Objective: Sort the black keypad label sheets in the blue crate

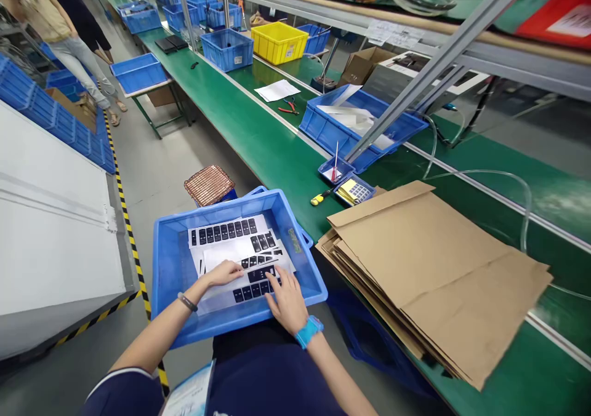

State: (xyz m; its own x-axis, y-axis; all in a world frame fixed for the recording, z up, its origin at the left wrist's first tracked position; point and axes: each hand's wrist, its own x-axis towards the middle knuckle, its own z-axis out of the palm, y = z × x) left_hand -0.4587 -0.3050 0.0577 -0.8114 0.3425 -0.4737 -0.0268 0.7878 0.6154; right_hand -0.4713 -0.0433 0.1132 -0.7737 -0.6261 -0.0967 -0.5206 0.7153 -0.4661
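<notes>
A blue plastic bin [164, 280] in front of me holds several white sheets of black labels [225, 231]. My left hand [224, 274] reaches in from the left, its fingers stretched out over the sheets near the middle; its thumb tip is hard to make out. Over the lower right of the sheets, my right hand [287, 300] has its fingers spread, with the fingertips at a sheet with black labels [261, 273]. A dark band circles my left wrist, and a bright blue band my right.
Flattened brown cardboard [443, 268] is stacked on the green workbench [272, 151] to the right. Near it lie a yellow-handled tool [320, 198], small blue trays [354, 189] and a larger blue bin [318, 124]. A woven-top stool [210, 184] stands behind my bin. People [60, 28] stand far left.
</notes>
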